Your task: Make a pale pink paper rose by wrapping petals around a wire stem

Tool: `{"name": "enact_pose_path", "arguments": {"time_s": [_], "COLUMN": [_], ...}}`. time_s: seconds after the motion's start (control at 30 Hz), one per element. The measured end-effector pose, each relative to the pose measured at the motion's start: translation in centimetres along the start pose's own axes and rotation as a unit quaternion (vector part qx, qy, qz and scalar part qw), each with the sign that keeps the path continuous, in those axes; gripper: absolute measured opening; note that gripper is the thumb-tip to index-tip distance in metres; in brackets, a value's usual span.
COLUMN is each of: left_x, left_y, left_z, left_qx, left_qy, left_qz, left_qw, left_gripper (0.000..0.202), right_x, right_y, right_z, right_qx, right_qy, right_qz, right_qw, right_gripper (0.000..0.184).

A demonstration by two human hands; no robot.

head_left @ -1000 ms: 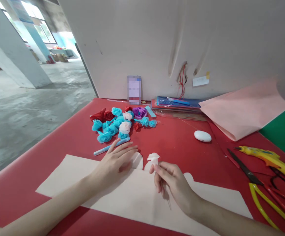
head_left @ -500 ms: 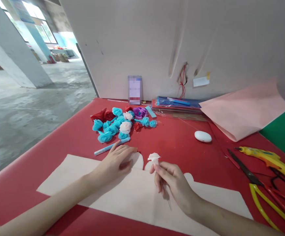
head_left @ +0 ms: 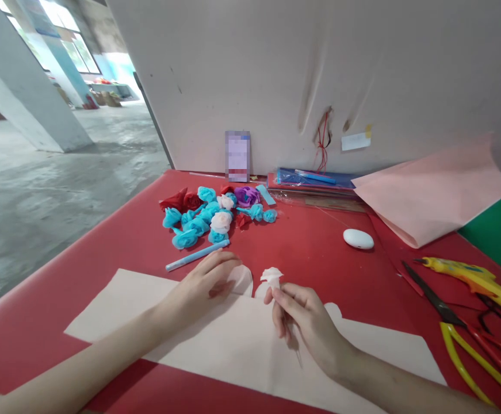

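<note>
My right hand (head_left: 304, 316) pinches a small white paper flower (head_left: 271, 275) just under its head. The flower is upright, and a thin point, perhaps its stem, shows below my fingers. My left hand (head_left: 205, 282) lies over the pale paper sheet (head_left: 233, 339), fingers bent and thumb apart from them. A rounded white paper petal (head_left: 245, 282) lies at its fingertips; whether they touch it is hidden. Another rounded pale piece (head_left: 261, 289) shows behind the flower.
Blue, red, white and purple paper flowers (head_left: 196, 227) lie behind a blue pen-like stick (head_left: 197, 255). To the right are scissors (head_left: 446, 322), a yellow glue gun (head_left: 470, 276), a white oval object (head_left: 358, 239) and pink paper (head_left: 431, 195). A phone (head_left: 237, 156) leans on the wall.
The fingers of my left hand have drawn closer together, and the raised finger has come down. My right hand keeps the flower in nearly the same place.
</note>
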State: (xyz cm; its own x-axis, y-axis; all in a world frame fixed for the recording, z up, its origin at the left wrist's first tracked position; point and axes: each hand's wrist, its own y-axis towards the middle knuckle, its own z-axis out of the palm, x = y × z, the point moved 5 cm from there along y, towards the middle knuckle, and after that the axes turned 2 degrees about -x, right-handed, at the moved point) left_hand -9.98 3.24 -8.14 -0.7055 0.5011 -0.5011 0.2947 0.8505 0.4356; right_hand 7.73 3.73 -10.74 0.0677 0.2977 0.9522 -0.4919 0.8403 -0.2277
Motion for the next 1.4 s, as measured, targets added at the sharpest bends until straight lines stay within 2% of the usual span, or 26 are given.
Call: {"name": "enact_pose_path", "arguments": {"time_s": [0.1,0.3,0.57,0.9,1.4], "left_x": [0.3,0.0,0.7,1.2,1.4], "left_y": [0.0,-0.1,-0.3,-0.5,-0.7], "left_z": [-0.1,-0.1,-0.2,-0.3,-0.3], "left_qx": [-0.012,0.016,-0.016,-0.025,-0.022], "left_qy": [0.005,0.007,0.013,0.017,0.031], "left_qz": [-0.009,0.014,-0.015,-0.043,-0.042], "left_qw": [1.000,1.000,1.000,0.999,0.998], "left_gripper": [0.024,0.021,0.019,0.021,0.021], "right_x": [0.0,0.0,0.0,0.1,0.1], "right_y": [0.0,0.0,-0.2,-0.1,-0.1], "right_z": [0.0,-0.1,0.0,0.1,0.1], "right_qx": [0.001,-0.002,-0.004,-0.001,-0.001], "right_qy": [0.001,-0.001,-0.002,-0.007,-0.011], "right_qz": [0.001,0.001,0.004,0.002,-0.003], "right_qw": [1.000,1.000,1.000,1.000,1.000], "right_gripper": [0.033,0.031,0.033,0.033,0.034]}}
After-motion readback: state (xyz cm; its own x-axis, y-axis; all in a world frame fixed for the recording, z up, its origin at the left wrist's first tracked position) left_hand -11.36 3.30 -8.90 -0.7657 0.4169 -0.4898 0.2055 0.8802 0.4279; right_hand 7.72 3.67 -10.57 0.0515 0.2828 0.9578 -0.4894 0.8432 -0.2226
